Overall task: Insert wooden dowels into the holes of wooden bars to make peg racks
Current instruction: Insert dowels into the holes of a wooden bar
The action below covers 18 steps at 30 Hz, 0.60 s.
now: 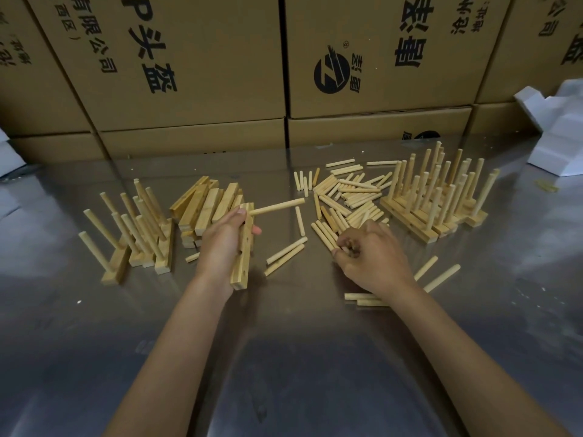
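At centre left, the left hand (225,244) grips a drilled wooden bar (243,252) carrying 1 dowel (277,206). To the right, the right hand (370,255) curls its fingers (345,247) around loose dowels (347,197) at the near edge of the pile on the metal table (284,357).

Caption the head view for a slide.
Left hand holds a wooden bar with one dowel inserted; right hand gathers loose dowels.
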{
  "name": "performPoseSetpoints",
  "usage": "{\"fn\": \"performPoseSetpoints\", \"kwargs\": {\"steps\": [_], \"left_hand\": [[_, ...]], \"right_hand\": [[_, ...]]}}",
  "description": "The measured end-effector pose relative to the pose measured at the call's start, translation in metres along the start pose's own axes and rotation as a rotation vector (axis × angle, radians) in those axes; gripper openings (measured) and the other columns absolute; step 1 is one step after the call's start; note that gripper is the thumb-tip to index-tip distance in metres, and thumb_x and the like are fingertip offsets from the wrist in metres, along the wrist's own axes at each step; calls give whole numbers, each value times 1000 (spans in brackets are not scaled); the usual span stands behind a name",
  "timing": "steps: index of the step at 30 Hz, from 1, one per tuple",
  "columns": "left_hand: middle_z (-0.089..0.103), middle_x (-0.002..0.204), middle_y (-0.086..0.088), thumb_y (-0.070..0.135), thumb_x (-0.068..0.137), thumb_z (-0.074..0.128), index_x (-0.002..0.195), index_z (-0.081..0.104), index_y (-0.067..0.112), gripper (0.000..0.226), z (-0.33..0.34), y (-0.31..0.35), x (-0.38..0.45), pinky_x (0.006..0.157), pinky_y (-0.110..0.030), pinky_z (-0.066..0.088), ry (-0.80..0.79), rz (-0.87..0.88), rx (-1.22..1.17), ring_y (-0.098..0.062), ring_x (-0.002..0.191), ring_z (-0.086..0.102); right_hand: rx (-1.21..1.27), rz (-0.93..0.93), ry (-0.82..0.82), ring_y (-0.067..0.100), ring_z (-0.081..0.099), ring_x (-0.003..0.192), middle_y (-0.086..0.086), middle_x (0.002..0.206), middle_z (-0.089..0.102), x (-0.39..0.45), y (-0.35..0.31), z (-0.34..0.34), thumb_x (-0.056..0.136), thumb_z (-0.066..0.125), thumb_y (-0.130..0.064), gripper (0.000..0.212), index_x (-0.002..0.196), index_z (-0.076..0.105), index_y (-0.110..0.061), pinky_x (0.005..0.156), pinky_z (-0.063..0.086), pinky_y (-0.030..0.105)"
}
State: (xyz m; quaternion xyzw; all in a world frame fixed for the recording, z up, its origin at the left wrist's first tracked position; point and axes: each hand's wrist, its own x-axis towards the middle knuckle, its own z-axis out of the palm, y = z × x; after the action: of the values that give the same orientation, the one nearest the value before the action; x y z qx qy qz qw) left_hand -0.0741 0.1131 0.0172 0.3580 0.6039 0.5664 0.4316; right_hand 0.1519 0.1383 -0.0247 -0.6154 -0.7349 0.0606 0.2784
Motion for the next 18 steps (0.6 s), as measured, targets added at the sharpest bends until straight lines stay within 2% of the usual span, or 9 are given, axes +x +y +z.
{"fn": "performPoseSetpoints", "kwargs": {"steps": [3,7,10,12,14,15,16,17,18], "left_hand": [[70,120,-1,38,101,52,62,74,49,46,0,1,-1,114,-49,34,-8,25,10,-23,124,55],[70,120,-2,38,100,52,64,74,50,45,2,0,-3,114,-49,33,-8,33,14,-24,127,54],[66,129,-3,37,100,52,63,75,48,46,4,1,-5,115,-48,32,-2,27,8,-23,129,52],[70,121,-2,35,100,53,64,77,42,44,6,0,-3,115,-50,33,1,0,0,-25,128,53],[72,105,-2,33,100,54,75,79,28,36,6,-3,1,113,-50,36,-10,-40,-15,-26,116,58],[72,97,-2,32,100,53,87,77,25,28,7,-4,2,107,-47,42,-26,-61,-48,-25,102,58],[70,88,-1,31,101,52,102,74,23,23,8,-5,2,92,-41,49,-54,-81,-99,-22,87,56],[68,82,1,30,102,51,114,69,20,24,8,-5,2,72,-34,49,-84,-92,-143,-18,73,51],[66,78,2,30,103,50,120,65,20,25,8,-5,3,58,-29,43,-105,-100,-169,-15,64,46]], "right_hand": [[44,14,26,13,43,100,-11,87,44,-2,0,-1,90,62,-37,12,94,71,-30,76,34,28],[-12,43,31,16,47,108,-6,95,48,1,-3,0,93,63,-31,15,105,70,-25,80,37,27],[-1,102,-4,17,47,111,-4,98,50,0,-2,-1,92,65,-27,12,101,71,-22,79,39,29],[-33,116,1,18,47,109,-2,101,53,-1,-2,-4,91,63,-23,7,95,69,-20,79,41,31],[-21,99,35,19,50,102,-1,100,56,-2,-2,-11,93,58,-19,4,94,61,-19,74,42,32],[40,73,38,16,52,94,-1,96,58,-3,-3,-16,94,56,-17,4,95,56,-21,68,40,29],[137,28,12,12,55,85,-3,92,60,-5,-5,-20,95,55,-16,8,96,52,-24,61,39,26],[260,-32,-52,6,56,75,-6,87,62,-8,-10,-23,97,54,-14,13,97,51,-26,56,38,22],[383,-97,-128,4,55,68,-8,83,62,-13,-18,-25,97,53,-12,17,98,52,-29,53,37,19]]}}
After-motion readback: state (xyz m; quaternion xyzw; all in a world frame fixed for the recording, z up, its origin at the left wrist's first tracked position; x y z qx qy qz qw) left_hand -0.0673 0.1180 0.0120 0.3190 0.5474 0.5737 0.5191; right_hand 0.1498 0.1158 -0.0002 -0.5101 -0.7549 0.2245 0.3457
